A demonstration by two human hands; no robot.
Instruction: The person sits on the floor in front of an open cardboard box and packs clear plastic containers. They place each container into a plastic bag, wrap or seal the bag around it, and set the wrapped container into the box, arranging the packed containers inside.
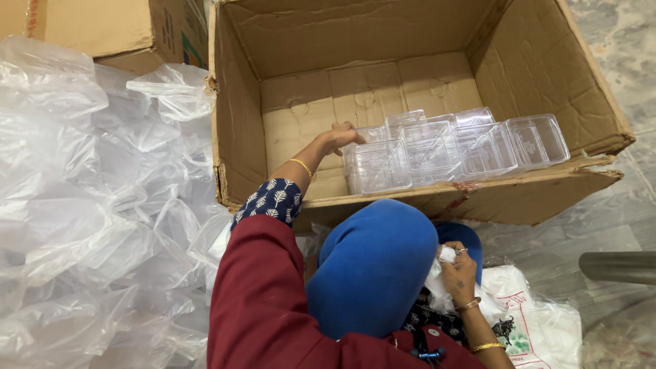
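Nearest me, my right hand [459,268] pinches crumpled white plastic wrap [443,277] against my blue-clad knee [372,266]. Farther out, my left hand [342,137] reaches into the large brown cardboard box [301,41], fingers curled onto the left end of a row of clear plastic lidded containers [437,152]. The row's long axis runs left to right along the box's near wall, rising slightly rightward.
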